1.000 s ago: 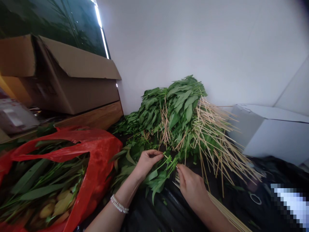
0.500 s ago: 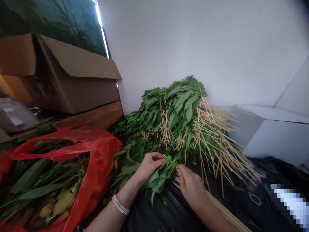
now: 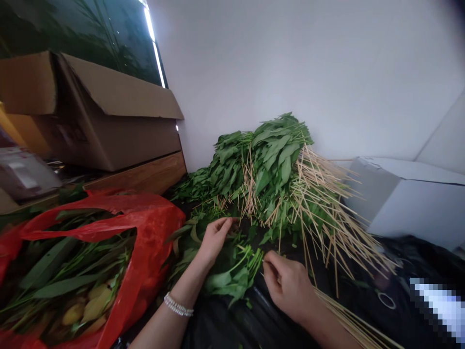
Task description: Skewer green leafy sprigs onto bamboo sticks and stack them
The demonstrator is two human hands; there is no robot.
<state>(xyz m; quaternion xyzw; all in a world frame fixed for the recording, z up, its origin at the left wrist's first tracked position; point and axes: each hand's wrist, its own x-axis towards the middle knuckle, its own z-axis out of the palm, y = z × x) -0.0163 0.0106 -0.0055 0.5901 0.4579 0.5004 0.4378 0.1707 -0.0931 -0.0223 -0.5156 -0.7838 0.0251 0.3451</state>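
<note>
Fingers of the right hand (image 3: 288, 286) close in a pinch grip on the cut stem ends of a small bunch (image 3: 236, 271) of green leaves. The bunch lies on the worktop just left of that hand, with its stems pointing right and its leaf tips toward the camera. The left hand (image 3: 214, 237), with a beaded bracelet (image 3: 178, 305) at the wrist, lies open with fingers stretched out. Its tips touch loose greens (image 3: 203, 218) just behind the bunch, and its grip holds nothing. Bare skewers (image 3: 348, 322) run out from under the right wrist toward the lower right.

Behind both hands a pile (image 3: 276, 165) of skewered greens is banked against the wall, its sticks fanned out to the right. At left, near the left forearm, a red bag (image 3: 148, 228) stands with its mouth open, holding long leaves (image 3: 54, 286) and yellowish pieces (image 3: 90, 308) too blurred to identify. A carton (image 3: 109, 131) with raised flaps sits behind the bag on a wooden ledge (image 3: 145, 177), its contents out of sight. A white box (image 3: 410, 203) stands at right, well apart from the hands, and what it holds is hidden.

A black sheet (image 3: 225, 329) covers the worktop. The wall (image 3: 290, 58) is plain white, and a dark pane (image 3: 90, 34) with a bright light strip along its edge fills the upper left.
</note>
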